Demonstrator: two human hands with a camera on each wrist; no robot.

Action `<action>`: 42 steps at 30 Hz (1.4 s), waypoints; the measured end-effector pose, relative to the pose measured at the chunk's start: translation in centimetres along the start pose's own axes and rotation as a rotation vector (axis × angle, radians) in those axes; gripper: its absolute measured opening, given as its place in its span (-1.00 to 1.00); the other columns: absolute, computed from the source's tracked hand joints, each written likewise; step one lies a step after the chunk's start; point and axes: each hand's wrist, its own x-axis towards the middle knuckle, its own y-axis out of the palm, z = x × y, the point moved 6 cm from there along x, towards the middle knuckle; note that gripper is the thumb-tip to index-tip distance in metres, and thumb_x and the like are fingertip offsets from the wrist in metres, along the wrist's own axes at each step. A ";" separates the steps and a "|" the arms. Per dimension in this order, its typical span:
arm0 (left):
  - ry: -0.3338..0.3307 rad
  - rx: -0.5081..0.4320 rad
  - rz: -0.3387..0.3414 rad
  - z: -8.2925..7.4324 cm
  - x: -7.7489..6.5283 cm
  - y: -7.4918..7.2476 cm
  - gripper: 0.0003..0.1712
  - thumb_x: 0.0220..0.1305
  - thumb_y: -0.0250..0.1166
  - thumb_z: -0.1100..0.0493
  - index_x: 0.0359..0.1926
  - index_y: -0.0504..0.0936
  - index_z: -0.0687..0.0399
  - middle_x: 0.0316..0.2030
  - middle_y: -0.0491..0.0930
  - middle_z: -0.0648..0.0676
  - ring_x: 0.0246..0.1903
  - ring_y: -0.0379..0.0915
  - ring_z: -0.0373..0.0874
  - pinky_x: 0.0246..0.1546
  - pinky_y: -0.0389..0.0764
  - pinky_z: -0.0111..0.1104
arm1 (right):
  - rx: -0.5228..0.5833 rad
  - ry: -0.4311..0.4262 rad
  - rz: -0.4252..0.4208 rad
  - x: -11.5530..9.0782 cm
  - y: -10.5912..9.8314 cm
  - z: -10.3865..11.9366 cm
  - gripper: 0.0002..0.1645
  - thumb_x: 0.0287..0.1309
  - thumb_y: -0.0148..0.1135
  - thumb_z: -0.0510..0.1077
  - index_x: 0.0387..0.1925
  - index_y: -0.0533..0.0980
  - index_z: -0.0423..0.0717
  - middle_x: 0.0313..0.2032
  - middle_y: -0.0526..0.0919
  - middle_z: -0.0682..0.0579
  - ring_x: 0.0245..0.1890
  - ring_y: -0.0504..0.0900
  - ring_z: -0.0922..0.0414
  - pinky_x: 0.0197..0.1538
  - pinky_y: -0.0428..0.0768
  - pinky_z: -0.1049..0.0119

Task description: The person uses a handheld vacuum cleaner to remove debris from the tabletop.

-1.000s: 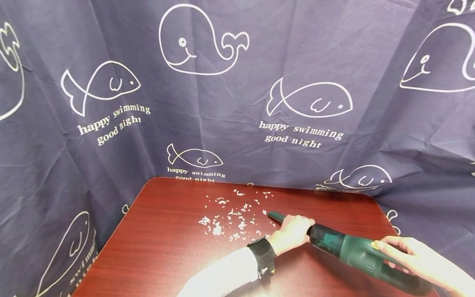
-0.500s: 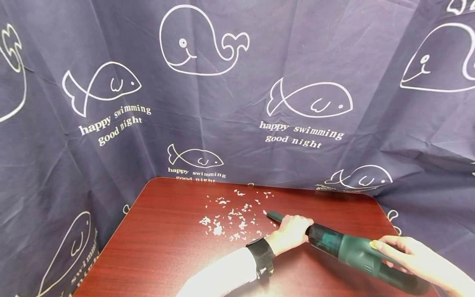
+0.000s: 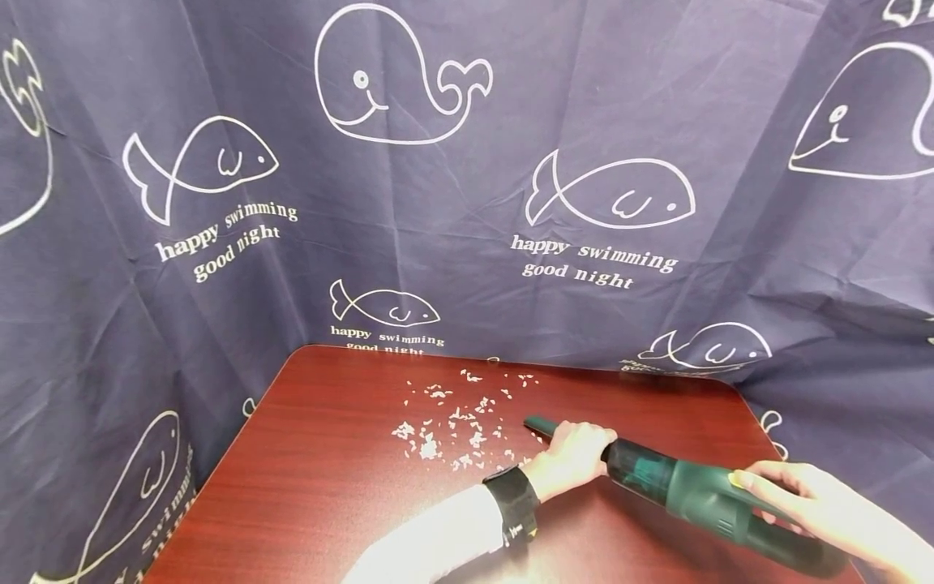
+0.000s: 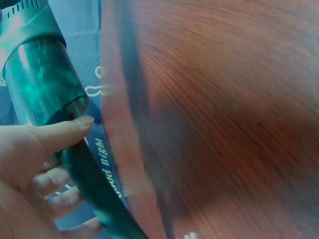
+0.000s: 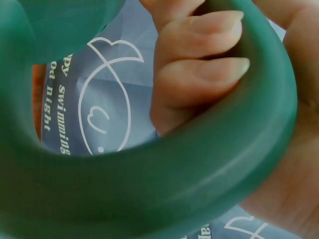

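A green handheld vacuum cleaner slants over the right side of the table in the head view. My left hand grips its narrow nozzle just ahead of the see-through dust cup. In the left wrist view the thumb lies across the base of the nozzle. My right hand holds the looped handle, with fingers curled round it in the right wrist view. White scraps lie scattered on the table, to the left of the nozzle tip and close to it.
The reddish-brown wooden table has rounded far corners. Behind it and at both sides hangs a blue-grey curtain printed with white whales, fish and lettering. A dark band circles the left wrist.
The nozzle tip has shifted very slightly left. A white scrap that lay right at the tip is no longer visible. Both hands keep their hold.
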 end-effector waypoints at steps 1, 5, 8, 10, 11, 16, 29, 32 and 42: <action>0.002 0.002 0.000 -0.1 0.0 0.0 -0.69 0.04 0.58 -0.15 -0.28 0.64 -0.29 -0.38 0.71 -0.26 -0.43 0.61 -0.36 -0.54 0.42 -0.41 | 0.009 0.024 0.011 -0.1 0.0 -0.1 -0.72 0.59 -0.04 -0.18 -0.18 0.60 0.06 -0.57 0.55 0.14 -0.62 0.49 0.17 -0.54 0.43 0.28; -0.003 0.000 0.011 -0.3 0.1 -0.1 -0.69 0.04 0.58 -0.15 -0.27 0.64 -0.30 -0.37 0.71 -0.27 -0.43 0.60 -0.36 -0.55 0.39 -0.40 | 0.020 0.084 0.041 -0.3 -0.2 0.0 -0.71 0.61 -0.06 -0.12 -0.16 0.60 0.02 -0.53 0.57 0.12 -0.55 0.53 0.16 -0.48 0.43 0.27; -0.006 -0.007 0.023 -0.6 0.1 0.1 -0.68 0.03 0.58 -0.17 -0.27 0.65 -0.30 -0.36 0.72 -0.26 -0.43 0.61 -0.35 -0.55 0.39 -0.38 | 0.015 0.082 0.045 -0.6 -0.2 -0.1 -0.70 0.61 -0.07 -0.14 -0.12 0.61 -0.01 -0.52 0.57 0.19 -0.54 0.54 0.17 -0.49 0.43 0.28; -0.003 -0.004 0.024 -0.8 0.0 0.2 -0.68 0.02 0.58 -0.17 -0.26 0.65 -0.31 -0.36 0.72 -0.27 -0.43 0.61 -0.35 -0.55 0.38 -0.38 | 0.030 0.083 0.051 -0.8 -0.2 -0.2 -0.69 0.61 -0.08 -0.15 -0.11 0.61 -0.03 -0.50 0.58 0.18 -0.53 0.54 0.18 -0.49 0.44 0.29; -0.002 -0.001 0.025 -0.9 0.0 0.3 -0.67 0.02 0.58 -0.18 -0.26 0.65 -0.31 -0.36 0.72 -0.27 -0.42 0.61 -0.36 -0.55 0.38 -0.38 | 0.034 0.088 0.053 -0.9 -0.2 -0.3 -0.69 0.62 -0.09 -0.15 -0.10 0.62 -0.03 -0.49 0.59 0.19 -0.52 0.55 0.19 -0.49 0.45 0.30; 0.003 0.006 0.034 -1.6 -0.5 0.7 -0.67 0.02 0.57 -0.21 -0.24 0.65 -0.34 -0.34 0.72 -0.29 -0.42 0.61 -0.37 -0.54 0.37 -0.38 | 0.049 0.087 0.080 -1.6 0.0 -0.7 -0.68 0.62 -0.10 -0.16 -0.13 0.61 -0.01 -0.40 0.64 0.15 -0.43 0.61 0.20 -0.38 0.52 0.34; 0.026 -0.008 0.017 -2.8 -0.9 0.7 -0.67 0.02 0.57 -0.24 -0.26 0.66 -0.34 -0.36 0.71 -0.29 -0.45 0.60 -0.36 -0.56 0.33 -0.39 | 0.049 0.123 0.099 -2.8 0.0 -1.1 -0.68 0.63 -0.10 -0.13 -0.18 0.60 0.03 -0.48 0.57 0.17 -0.48 0.57 0.15 -0.44 0.43 0.33; 0.032 -0.009 0.023 -3.0 -1.1 0.5 -0.66 0.02 0.56 -0.25 -0.24 0.66 -0.34 -0.34 0.72 -0.30 -0.43 0.62 -0.35 -0.54 0.35 -0.39 | 0.074 0.100 0.105 -3.0 0.1 -1.1 -0.67 0.62 -0.12 -0.17 -0.15 0.60 0.00 -0.48 0.58 0.13 -0.49 0.56 0.13 -0.46 0.43 0.31; 0.049 0.021 -0.008 -3.5 -1.1 -0.4 -0.67 0.04 0.56 -0.24 -0.25 0.65 -0.34 -0.35 0.72 -0.31 -0.44 0.61 -0.38 -0.57 0.35 -0.41 | 0.063 0.135 0.086 -3.7 -0.5 -1.5 -0.69 0.63 -0.10 -0.13 -0.15 0.59 0.03 -0.51 0.60 0.08 -0.54 0.56 0.12 -0.52 0.45 0.28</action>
